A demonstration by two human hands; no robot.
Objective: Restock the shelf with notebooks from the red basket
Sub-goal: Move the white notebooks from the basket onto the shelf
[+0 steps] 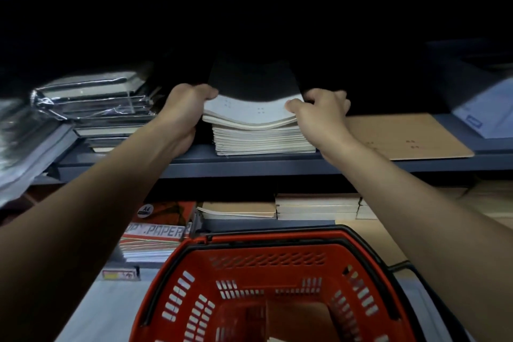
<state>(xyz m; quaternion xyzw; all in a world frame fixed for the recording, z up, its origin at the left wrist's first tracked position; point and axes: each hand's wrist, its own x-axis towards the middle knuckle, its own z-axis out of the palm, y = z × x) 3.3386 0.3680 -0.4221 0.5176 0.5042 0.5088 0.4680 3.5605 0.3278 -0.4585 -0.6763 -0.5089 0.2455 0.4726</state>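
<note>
Left hand (185,108) and right hand (319,112) each grip a side edge of a small batch of notebooks (249,111), bowed in the middle, sitting on the stack (263,140) on the shelf (249,165). Best to flatten the batch and push it back square with the stack's edges. Open room right, over the brown notebook (410,133); wrapped books (94,100) crowd the left. Red basket (266,280) sits below.
</note>
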